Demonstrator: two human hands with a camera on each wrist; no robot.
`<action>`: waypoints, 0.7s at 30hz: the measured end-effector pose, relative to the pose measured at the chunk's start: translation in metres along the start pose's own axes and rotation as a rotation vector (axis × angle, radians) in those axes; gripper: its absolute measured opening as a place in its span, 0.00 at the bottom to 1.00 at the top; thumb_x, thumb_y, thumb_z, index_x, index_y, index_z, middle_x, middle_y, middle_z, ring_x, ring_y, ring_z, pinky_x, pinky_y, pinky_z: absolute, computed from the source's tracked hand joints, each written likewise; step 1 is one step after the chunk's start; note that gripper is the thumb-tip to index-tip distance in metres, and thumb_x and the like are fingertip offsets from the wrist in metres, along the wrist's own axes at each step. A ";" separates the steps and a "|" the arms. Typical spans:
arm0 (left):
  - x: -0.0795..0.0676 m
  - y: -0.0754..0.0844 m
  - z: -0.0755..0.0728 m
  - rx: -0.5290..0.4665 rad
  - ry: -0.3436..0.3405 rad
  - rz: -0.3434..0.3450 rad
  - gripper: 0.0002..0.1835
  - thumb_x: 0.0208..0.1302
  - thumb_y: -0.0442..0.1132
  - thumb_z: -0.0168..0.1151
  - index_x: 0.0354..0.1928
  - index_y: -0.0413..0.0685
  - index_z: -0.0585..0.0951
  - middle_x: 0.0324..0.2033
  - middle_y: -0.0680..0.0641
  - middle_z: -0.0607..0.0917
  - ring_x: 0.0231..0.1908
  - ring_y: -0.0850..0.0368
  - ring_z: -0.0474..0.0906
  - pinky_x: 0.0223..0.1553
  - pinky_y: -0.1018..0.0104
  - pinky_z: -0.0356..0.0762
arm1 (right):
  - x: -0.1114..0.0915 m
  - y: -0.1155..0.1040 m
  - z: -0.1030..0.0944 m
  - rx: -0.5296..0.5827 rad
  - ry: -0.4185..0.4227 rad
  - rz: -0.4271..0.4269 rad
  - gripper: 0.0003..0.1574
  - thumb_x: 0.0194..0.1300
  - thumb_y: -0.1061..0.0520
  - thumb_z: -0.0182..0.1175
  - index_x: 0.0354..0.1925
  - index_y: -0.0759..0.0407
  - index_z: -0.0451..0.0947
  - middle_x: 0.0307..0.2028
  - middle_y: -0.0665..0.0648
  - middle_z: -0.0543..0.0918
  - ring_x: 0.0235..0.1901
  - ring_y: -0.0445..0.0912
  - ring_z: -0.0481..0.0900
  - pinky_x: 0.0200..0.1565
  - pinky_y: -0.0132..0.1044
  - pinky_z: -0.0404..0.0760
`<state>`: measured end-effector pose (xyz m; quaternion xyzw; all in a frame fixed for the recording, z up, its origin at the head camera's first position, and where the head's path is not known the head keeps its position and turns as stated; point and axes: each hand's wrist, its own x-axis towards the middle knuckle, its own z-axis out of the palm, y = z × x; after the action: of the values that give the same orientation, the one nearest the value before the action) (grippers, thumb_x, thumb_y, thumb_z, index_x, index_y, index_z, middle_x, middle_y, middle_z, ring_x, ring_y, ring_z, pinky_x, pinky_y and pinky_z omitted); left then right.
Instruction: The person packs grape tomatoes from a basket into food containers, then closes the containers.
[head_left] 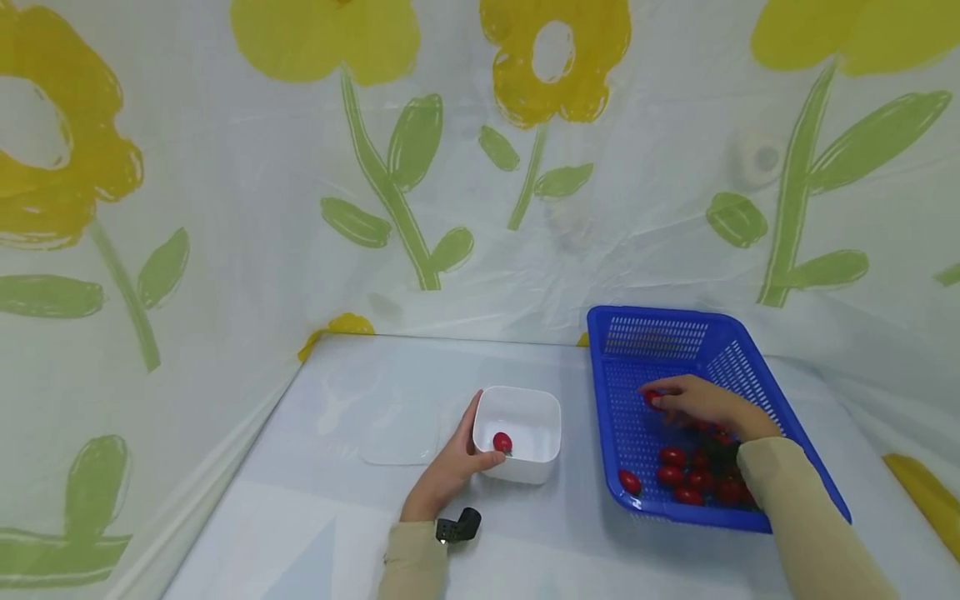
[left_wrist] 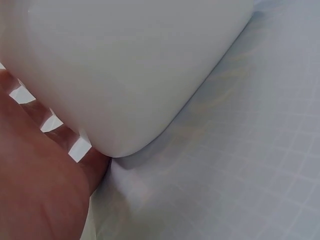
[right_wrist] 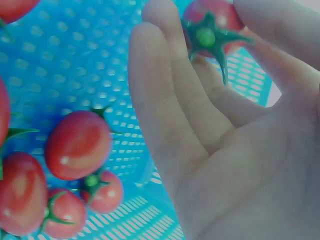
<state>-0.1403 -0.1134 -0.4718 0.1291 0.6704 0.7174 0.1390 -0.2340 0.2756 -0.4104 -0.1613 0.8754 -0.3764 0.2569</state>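
Note:
A square white container (head_left: 519,472) stands on the table with one cherry tomato (head_left: 502,442) inside. My left hand (head_left: 448,468) grips it, thumb over the near rim and fingers along its left side; the left wrist view shows the container's smooth outer wall (left_wrist: 125,75) against those fingers. To the right is a blue slotted basket (head_left: 597,392), and several cherry tomatoes (head_left: 672,475) lie toward its near end. Inside the basket, my right hand (head_left: 701,400) pinches a red cherry tomato (right_wrist: 220,17) with a green stem cap, raised above the others.
A flat, clear lid-like piece (head_left: 401,458) lies on the white table left of the container. A black device (head_left: 460,526) sits at my left wrist. Behind the table hangs a flower-printed sheet (head_left: 645,208).

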 end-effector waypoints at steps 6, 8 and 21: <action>0.006 -0.005 -0.002 -0.006 0.007 0.006 0.51 0.51 0.39 0.65 0.68 0.67 0.40 0.66 0.53 0.51 0.63 0.49 0.51 0.61 0.50 0.50 | -0.009 -0.013 -0.009 -0.049 0.073 -0.046 0.23 0.63 0.61 0.50 0.56 0.66 0.67 0.47 0.68 0.73 0.37 0.54 0.77 0.37 0.45 0.78; 0.007 -0.010 -0.004 -0.009 0.018 0.000 0.51 0.52 0.37 0.65 0.68 0.70 0.41 0.65 0.57 0.53 0.62 0.52 0.52 0.61 0.51 0.51 | -0.012 -0.017 -0.010 -0.091 0.109 -0.047 0.23 0.61 0.60 0.53 0.55 0.62 0.68 0.48 0.66 0.73 0.37 0.52 0.77 0.38 0.44 0.77; 0.006 -0.021 -0.006 0.018 0.035 -0.010 0.49 0.52 0.39 0.65 0.66 0.76 0.43 0.65 0.57 0.52 0.63 0.52 0.52 0.60 0.50 0.52 | -0.044 -0.049 0.009 -0.160 0.268 -0.135 0.27 0.63 0.52 0.54 0.60 0.52 0.65 0.54 0.66 0.70 0.41 0.54 0.77 0.39 0.46 0.77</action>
<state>-0.1472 -0.1151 -0.4934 0.1143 0.6798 0.7127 0.1298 -0.1883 0.2590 -0.3648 -0.1880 0.9162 -0.3400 0.0983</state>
